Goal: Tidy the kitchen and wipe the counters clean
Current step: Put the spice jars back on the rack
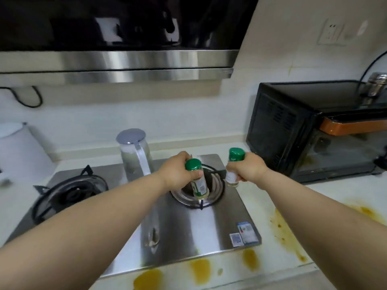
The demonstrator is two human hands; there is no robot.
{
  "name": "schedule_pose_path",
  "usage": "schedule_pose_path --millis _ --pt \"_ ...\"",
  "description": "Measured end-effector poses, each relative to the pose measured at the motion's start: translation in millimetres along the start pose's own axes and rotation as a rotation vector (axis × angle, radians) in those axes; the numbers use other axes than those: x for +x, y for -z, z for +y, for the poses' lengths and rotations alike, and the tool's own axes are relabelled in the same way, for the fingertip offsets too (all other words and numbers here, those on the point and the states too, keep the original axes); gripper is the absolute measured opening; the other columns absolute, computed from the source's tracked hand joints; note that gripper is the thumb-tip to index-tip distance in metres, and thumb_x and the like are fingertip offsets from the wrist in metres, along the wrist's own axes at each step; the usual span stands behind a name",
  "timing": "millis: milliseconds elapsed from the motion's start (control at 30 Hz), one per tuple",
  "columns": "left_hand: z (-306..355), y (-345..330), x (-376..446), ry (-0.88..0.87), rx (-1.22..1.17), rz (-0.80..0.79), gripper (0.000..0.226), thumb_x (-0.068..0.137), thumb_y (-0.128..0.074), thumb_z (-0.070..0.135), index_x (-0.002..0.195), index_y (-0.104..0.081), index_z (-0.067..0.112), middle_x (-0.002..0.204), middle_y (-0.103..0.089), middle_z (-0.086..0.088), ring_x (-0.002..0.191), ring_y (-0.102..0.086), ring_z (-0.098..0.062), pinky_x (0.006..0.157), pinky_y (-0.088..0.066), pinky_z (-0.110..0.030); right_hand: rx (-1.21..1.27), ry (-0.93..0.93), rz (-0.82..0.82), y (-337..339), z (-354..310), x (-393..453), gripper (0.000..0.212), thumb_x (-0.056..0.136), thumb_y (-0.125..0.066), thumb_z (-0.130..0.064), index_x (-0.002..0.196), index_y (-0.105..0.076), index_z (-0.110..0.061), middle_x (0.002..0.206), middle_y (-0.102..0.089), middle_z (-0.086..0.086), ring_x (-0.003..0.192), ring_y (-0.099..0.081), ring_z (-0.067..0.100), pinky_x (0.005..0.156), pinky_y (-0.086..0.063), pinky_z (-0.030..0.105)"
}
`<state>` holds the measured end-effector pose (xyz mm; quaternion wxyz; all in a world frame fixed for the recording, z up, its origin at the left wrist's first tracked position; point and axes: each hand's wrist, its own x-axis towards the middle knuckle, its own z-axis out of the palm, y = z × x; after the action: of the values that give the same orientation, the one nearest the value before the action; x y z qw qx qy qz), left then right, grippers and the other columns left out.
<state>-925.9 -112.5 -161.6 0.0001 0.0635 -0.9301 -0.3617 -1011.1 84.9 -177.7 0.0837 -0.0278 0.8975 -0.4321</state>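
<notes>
My left hand grips a green-capped spice jar with a green label, held over the right burner of the steel stove. My right hand grips a second green-capped jar with a white label, held above the stove's right edge. Both jars are upright or slightly tilted. The white counter carries yellow-brown spills to the right of the stove and more stains along its front edge.
A glass pitcher with a grey lid stands behind the stove's middle. A black toaster oven fills the right rear. The left burner and a white appliance are at left. A range hood hangs overhead.
</notes>
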Motion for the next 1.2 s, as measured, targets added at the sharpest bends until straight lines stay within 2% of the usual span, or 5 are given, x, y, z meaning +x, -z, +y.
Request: schedule_pose_path --millis 167,433,600,933,1200 --pt "-85 93 -98 0.082 -0.014 0.096 0.044 0.084 -0.068 0.035 0.117 -0.049 0.013 0.11 -0.058 -0.004 0.097 -0.056 -0.02 0.08 -0.045 -0.029 -0.084 0.128 -0.152 -105 -87 -75 0.016 0.071 -0.071 -0.026 0.069 -0.06 -0.015 0.067 -0.063 0.003 0.062 -0.06 0.017 0.058 -0.047 0.027" --pt "-229 222 -237 0.333 0.001 0.324 0.041 0.084 -0.069 0.034 0.113 -0.049 0.011 0.103 -0.056 -0.004 0.091 -0.054 -0.02 0.076 -0.042 -0.027 -0.122 0.331 -0.434 -297 -213 -178 0.018 0.075 -0.073 -0.021 0.066 -0.058 -0.019 0.08 -0.067 0.007 0.078 -0.065 0.024 0.08 -0.055 0.039" --pt "-299 277 -284 0.453 -0.015 0.437 0.041 0.083 -0.07 0.034 0.111 -0.049 0.013 0.101 -0.053 -0.002 0.088 -0.052 -0.02 0.073 -0.039 -0.027 -0.177 0.445 -0.544 -377 -280 -206 0.015 0.074 -0.073 -0.025 0.074 -0.058 -0.02 0.078 -0.066 0.002 0.076 -0.063 0.019 0.067 -0.05 0.027" --pt "-403 362 -297 0.643 0.01 0.534 0.042 0.084 -0.068 0.035 0.115 -0.049 0.014 0.106 -0.055 -0.003 0.094 -0.054 -0.022 0.081 -0.046 -0.033 -0.124 0.563 -0.714 -521 -375 -187 0.018 0.073 -0.075 -0.023 0.073 -0.057 -0.021 0.078 -0.062 0.004 0.069 -0.056 0.02 0.07 -0.049 0.032" --pt "-480 434 -259 0.662 -0.089 0.638 0.039 0.086 -0.067 0.029 0.117 -0.049 0.016 0.104 -0.053 0.001 0.095 -0.053 -0.018 0.082 -0.046 -0.03 -0.066 0.572 -0.701 -616 -432 -162 0.05 0.076 -0.076 -0.028 0.119 -0.054 -0.017 0.11 -0.063 0.005 0.102 -0.06 0.026 0.093 -0.05 0.043"
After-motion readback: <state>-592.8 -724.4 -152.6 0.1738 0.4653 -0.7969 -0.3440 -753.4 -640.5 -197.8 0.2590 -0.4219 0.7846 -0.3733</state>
